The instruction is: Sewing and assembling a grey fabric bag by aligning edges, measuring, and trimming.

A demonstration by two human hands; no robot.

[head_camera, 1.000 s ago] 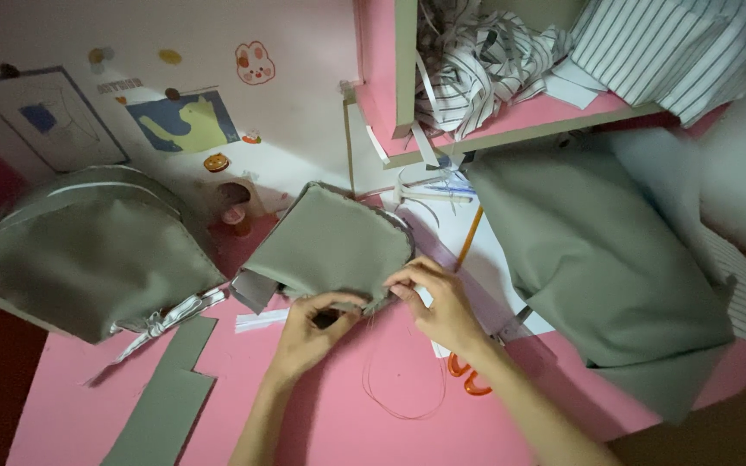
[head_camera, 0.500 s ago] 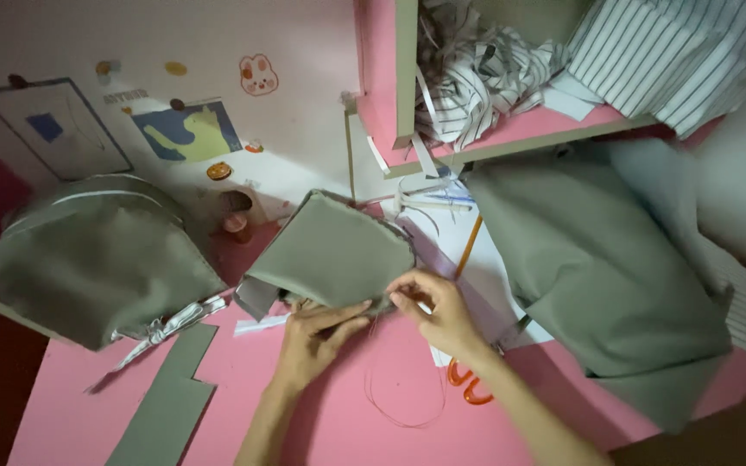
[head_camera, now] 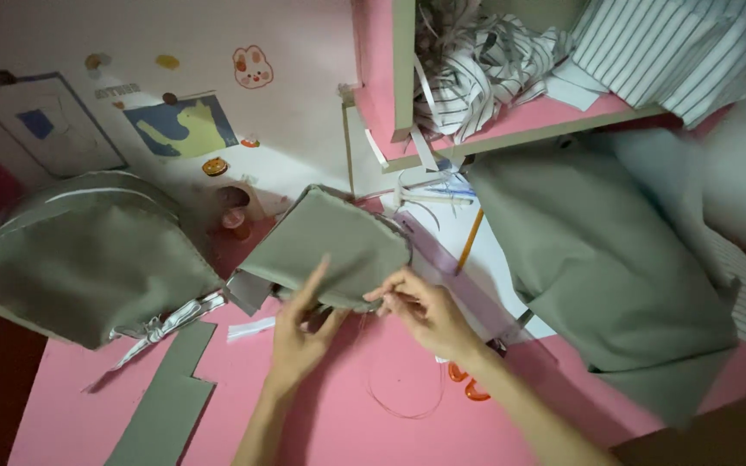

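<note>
A small rounded piece of grey-green fabric (head_camera: 325,242) with frayed edges lies on the pink table (head_camera: 364,431). My left hand (head_camera: 300,332) grips its near edge from below, fingers up against the cloth. My right hand (head_camera: 425,311) pinches the same edge just to the right, fingers closed as if on a needle too small to see. A thin thread (head_camera: 403,393) loops down from the fabric onto the table below my right hand.
A grey-green drawstring bag (head_camera: 88,259) sits at the left, a cut fabric strip (head_camera: 166,406) below it. A large grey-green cloth (head_camera: 597,259) drapes at the right. Orange-handled scissors (head_camera: 468,384), an orange pencil (head_camera: 470,240), striped fabric (head_camera: 494,60) on a shelf.
Both hands shifted slightly along the fabric's near edge; my left fingers now stretch up against the cloth. The view has tilted a little.
</note>
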